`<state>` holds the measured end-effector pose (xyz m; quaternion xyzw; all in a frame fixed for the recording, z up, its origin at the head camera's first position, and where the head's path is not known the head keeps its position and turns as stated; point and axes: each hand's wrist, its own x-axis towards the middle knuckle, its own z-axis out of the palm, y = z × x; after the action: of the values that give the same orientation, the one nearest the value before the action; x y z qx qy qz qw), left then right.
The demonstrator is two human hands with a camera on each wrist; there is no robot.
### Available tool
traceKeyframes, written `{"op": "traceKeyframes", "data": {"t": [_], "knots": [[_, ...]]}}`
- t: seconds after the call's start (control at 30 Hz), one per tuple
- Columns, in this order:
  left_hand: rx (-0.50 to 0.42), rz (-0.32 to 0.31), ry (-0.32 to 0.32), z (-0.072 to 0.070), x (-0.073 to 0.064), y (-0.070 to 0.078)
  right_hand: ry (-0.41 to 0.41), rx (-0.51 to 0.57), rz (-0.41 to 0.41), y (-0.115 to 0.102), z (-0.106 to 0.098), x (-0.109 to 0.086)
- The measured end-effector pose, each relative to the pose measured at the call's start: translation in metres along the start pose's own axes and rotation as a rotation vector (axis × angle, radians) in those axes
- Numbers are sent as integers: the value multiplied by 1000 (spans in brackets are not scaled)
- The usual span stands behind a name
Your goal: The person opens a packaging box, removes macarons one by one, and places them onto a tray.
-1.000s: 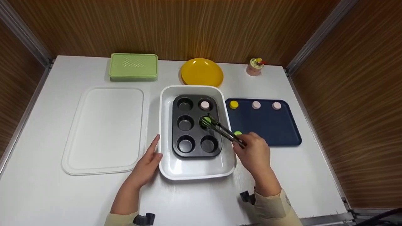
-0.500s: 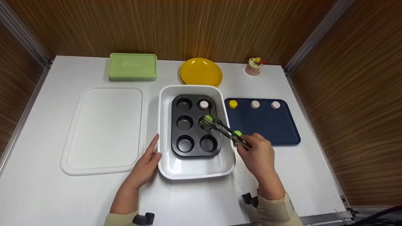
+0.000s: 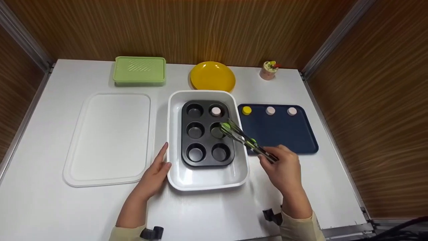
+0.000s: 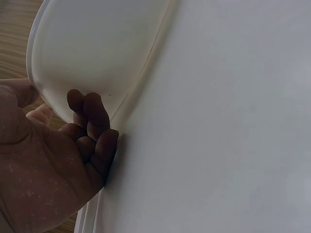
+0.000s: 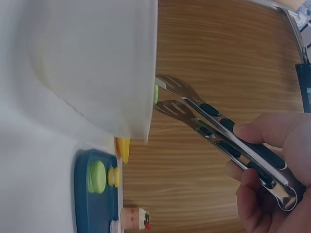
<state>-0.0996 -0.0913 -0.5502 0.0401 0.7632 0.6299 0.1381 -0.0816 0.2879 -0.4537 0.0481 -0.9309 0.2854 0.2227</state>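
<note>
My right hand [image 3: 282, 169] grips metal tongs with dark handle pads [image 5: 262, 155]. Their slotted tips pinch a green macaron [image 3: 226, 126] over the right middle cup of a black muffin tin [image 3: 207, 142]. In the right wrist view, the macaron shows at the bin's rim. The tin lies inside a deep white bin [image 3: 207, 187], with a pale pink macaron [image 3: 216, 111] in its back right cup. On the left, my left hand [image 3: 152, 179] rests against the bin's outer wall [image 4: 97, 48], thumb at the rim, lower fingers bent.
A navy tray [image 3: 281, 134] on the right bears a yellow macaron [image 3: 246, 110], two pale pink ones and a green one [image 5: 97, 176]. A white lid [image 3: 110, 137] lies left. Behind stand a green lidded box [image 3: 139, 70], an orange-yellow plate [image 3: 212, 77] and a dessert cup [image 3: 268, 71].
My right hand has moved right and toward me, and the tongs have drawn the green macaron up from the cup toward the bin's right side. The left hand has kept its place.
</note>
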Motion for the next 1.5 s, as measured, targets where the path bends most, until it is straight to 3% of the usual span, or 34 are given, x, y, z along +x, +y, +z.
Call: {"op": "traceKeyframes", "data": {"t": [0.27,0.77,1.03,1.5], "knots": [[8,24,-3,-1,1,-1,68,50,11,14,-19,-4],[-4,7,2,1,-1,3,183,39,147,37,-53,-17],[-27,1,1,1,-3,3,184,-36,185,51,-62,-28],[-10,13,2,0,-3,2,136,-154,339,73,-71,-47]]}}
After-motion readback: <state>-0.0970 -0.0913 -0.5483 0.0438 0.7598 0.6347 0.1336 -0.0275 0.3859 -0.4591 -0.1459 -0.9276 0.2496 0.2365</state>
